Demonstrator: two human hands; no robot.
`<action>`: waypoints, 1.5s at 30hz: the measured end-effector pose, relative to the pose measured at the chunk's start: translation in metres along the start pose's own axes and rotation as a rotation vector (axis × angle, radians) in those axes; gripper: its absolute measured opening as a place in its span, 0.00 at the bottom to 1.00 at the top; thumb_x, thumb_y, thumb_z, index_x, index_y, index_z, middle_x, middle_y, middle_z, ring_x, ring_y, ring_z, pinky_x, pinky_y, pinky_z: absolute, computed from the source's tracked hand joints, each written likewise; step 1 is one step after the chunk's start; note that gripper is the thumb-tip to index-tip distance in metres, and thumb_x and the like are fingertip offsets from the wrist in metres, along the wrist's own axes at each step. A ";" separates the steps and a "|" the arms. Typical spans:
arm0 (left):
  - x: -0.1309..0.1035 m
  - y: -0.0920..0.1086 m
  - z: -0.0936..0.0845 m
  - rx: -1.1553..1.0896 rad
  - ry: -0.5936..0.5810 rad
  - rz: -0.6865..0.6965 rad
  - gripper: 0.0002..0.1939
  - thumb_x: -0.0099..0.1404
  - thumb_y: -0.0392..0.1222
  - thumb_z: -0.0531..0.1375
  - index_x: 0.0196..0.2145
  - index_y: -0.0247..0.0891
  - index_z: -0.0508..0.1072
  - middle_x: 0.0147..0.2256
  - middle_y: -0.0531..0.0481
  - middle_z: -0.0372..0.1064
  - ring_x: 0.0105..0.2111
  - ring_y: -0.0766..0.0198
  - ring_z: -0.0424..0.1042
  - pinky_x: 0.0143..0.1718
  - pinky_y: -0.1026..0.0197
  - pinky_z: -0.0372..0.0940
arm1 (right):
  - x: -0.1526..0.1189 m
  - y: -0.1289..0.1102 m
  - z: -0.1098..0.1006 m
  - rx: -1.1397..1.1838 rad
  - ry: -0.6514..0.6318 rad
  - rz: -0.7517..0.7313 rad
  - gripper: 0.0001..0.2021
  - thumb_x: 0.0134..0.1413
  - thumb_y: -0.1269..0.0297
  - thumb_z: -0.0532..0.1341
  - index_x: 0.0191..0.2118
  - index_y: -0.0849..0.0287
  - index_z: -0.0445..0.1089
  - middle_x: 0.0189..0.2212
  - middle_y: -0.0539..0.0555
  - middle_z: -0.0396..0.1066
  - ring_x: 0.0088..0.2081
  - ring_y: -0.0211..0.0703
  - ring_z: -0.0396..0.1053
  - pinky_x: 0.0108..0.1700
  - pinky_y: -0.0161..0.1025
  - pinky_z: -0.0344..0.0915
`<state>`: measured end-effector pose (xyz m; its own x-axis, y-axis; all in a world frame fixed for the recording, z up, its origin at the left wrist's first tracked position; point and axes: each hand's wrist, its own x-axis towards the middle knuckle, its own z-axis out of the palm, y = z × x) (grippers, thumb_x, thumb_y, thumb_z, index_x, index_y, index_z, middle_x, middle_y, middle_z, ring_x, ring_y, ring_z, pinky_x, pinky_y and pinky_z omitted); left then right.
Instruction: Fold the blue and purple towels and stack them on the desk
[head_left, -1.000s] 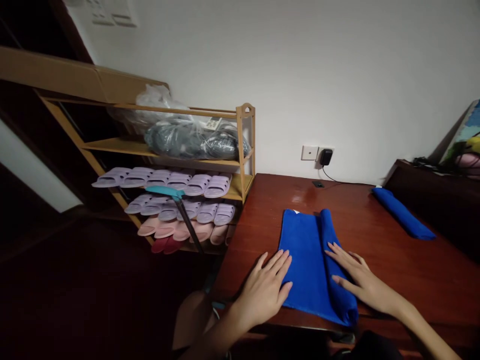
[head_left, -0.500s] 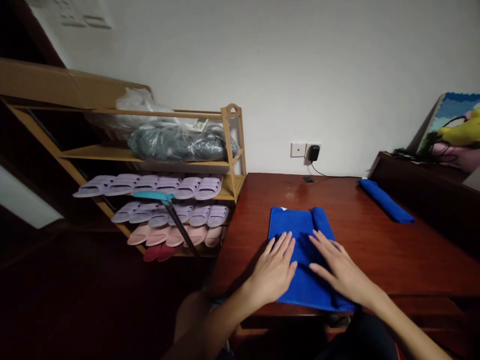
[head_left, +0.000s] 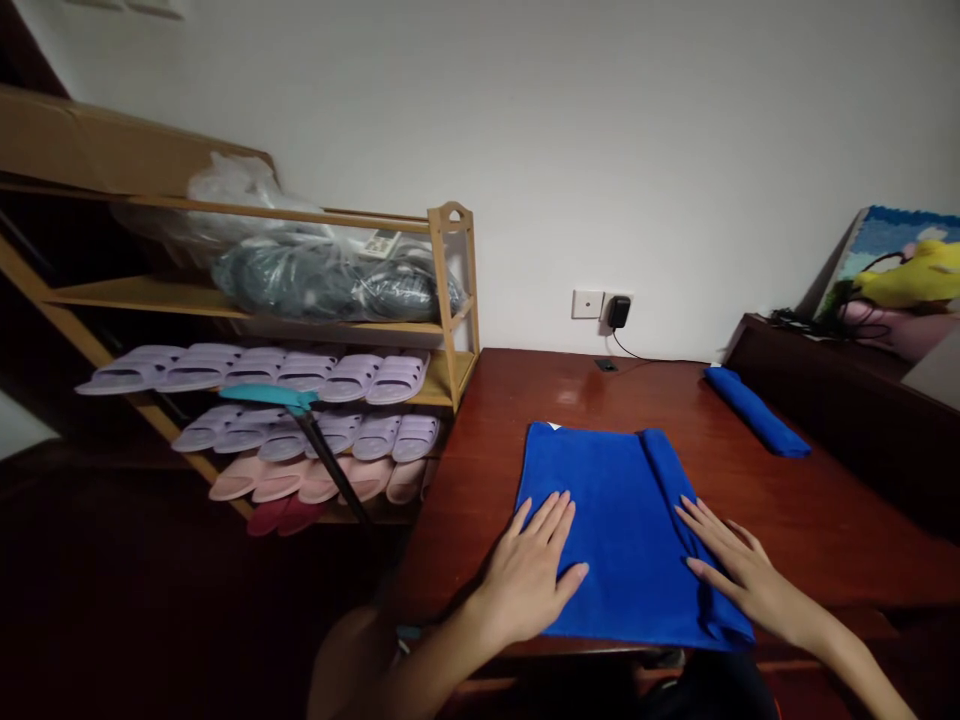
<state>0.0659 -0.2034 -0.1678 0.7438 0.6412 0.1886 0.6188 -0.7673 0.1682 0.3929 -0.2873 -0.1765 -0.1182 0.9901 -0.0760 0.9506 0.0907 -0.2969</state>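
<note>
A blue towel [head_left: 611,500] lies on the reddish-brown wooden table [head_left: 480,440], mostly flat, with its right side rolled or folded into a loose band. A small white tag shows at its far left corner. My left hand [head_left: 536,570] rests flat on the towel's left part, fingers stretched out, thumb pointing right. My right hand [head_left: 742,570] lies with spread fingers on the rolled right edge. Neither hand grips the cloth. Farther back on the right of the table is a second blue towel [head_left: 757,412], rolled into a narrow strip.
Left of the table stands a wooden shoe rack [head_left: 442,290] with purple slippers [head_left: 352,375], pink slippers and a plastic-wrapped bundle [head_left: 322,280]. A turquoise-topped handle [head_left: 262,395] leans before it. A black plug adapter [head_left: 619,312] is in the wall; a picture with plush shapes [head_left: 900,280] stands right.
My right hand has moved right, away from my left, and the rolled edge has moved with it. More flat towel now shows between the hands. The view has shifted slightly.
</note>
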 end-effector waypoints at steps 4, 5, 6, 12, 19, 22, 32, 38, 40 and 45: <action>-0.007 -0.009 0.002 0.016 0.074 0.030 0.31 0.71 0.56 0.44 0.65 0.37 0.47 0.64 0.44 0.46 0.64 0.56 0.47 0.62 0.47 0.46 | -0.014 0.029 -0.001 0.049 -0.006 0.061 0.30 0.61 0.44 0.46 0.66 0.38 0.36 0.66 0.44 0.36 0.66 0.48 0.31 0.64 0.58 0.40; -0.009 -0.011 0.002 0.019 0.085 0.032 0.31 0.71 0.56 0.44 0.66 0.38 0.46 0.64 0.45 0.47 0.64 0.56 0.47 0.62 0.47 0.46 | -0.017 0.033 -0.002 0.051 -0.005 0.064 0.30 0.61 0.44 0.46 0.66 0.38 0.37 0.66 0.45 0.35 0.66 0.48 0.31 0.64 0.58 0.40; -0.011 -0.014 0.002 0.023 0.093 0.032 0.31 0.71 0.55 0.45 0.66 0.39 0.45 0.64 0.45 0.47 0.64 0.56 0.47 0.62 0.47 0.47 | -0.018 0.035 -0.004 0.047 0.006 0.063 0.31 0.61 0.44 0.46 0.66 0.39 0.38 0.66 0.45 0.35 0.66 0.49 0.31 0.64 0.58 0.40; -0.014 -0.019 0.000 0.044 0.085 0.021 0.31 0.71 0.55 0.46 0.66 0.38 0.47 0.64 0.45 0.47 0.63 0.55 0.48 0.61 0.46 0.48 | -0.002 -0.008 -0.017 0.020 0.283 0.028 0.32 0.62 0.46 0.45 0.68 0.47 0.37 0.67 0.50 0.32 0.66 0.49 0.34 0.64 0.55 0.43; -0.018 -0.027 -0.002 0.072 0.090 0.018 0.32 0.70 0.54 0.47 0.66 0.39 0.45 0.65 0.45 0.45 0.64 0.55 0.47 0.61 0.47 0.49 | 0.016 -0.029 -0.001 -0.072 0.052 -0.029 0.34 0.60 0.43 0.48 0.67 0.43 0.35 0.67 0.49 0.33 0.66 0.49 0.32 0.65 0.57 0.38; -0.020 -0.031 -0.003 0.073 0.105 0.020 0.32 0.70 0.53 0.47 0.66 0.41 0.43 0.65 0.46 0.45 0.63 0.55 0.48 0.61 0.47 0.50 | 0.011 -0.007 -0.002 -0.072 0.021 -0.014 0.34 0.60 0.42 0.48 0.67 0.42 0.33 0.67 0.48 0.33 0.66 0.49 0.32 0.64 0.59 0.36; -0.037 -0.035 -0.023 0.047 0.056 0.092 0.33 0.70 0.52 0.50 0.67 0.44 0.39 0.65 0.50 0.44 0.63 0.57 0.49 0.62 0.51 0.50 | 0.000 0.001 -0.010 -0.106 0.086 -0.057 0.32 0.61 0.46 0.48 0.67 0.42 0.35 0.67 0.48 0.33 0.67 0.48 0.32 0.65 0.57 0.38; -0.092 -0.059 -0.035 0.087 0.020 0.142 0.34 0.69 0.51 0.52 0.66 0.49 0.41 0.63 0.54 0.50 0.61 0.56 0.55 0.59 0.53 0.55 | -0.013 -0.011 -0.001 -0.105 0.088 -0.031 0.32 0.62 0.46 0.48 0.67 0.42 0.34 0.67 0.48 0.31 0.67 0.49 0.34 0.64 0.56 0.42; -0.099 -0.063 -0.033 0.116 0.011 0.176 0.32 0.70 0.49 0.52 0.66 0.49 0.42 0.63 0.54 0.50 0.61 0.57 0.55 0.60 0.54 0.53 | -0.009 -0.011 0.002 -0.112 0.059 -0.039 0.33 0.61 0.45 0.48 0.67 0.42 0.34 0.67 0.48 0.31 0.67 0.49 0.32 0.64 0.56 0.40; -0.090 -0.064 -0.039 0.147 0.012 0.141 0.32 0.70 0.50 0.51 0.66 0.46 0.42 0.64 0.52 0.49 0.62 0.56 0.52 0.61 0.50 0.50 | 0.018 -0.004 0.000 -0.129 0.033 -0.079 0.32 0.62 0.45 0.46 0.67 0.42 0.35 0.67 0.49 0.31 0.67 0.48 0.31 0.64 0.58 0.35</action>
<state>-0.0506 -0.2115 -0.1579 0.8232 0.5267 0.2118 0.5397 -0.8419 -0.0039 0.3870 -0.2694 -0.1768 -0.1867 0.9821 -0.0254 0.9679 0.1794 -0.1757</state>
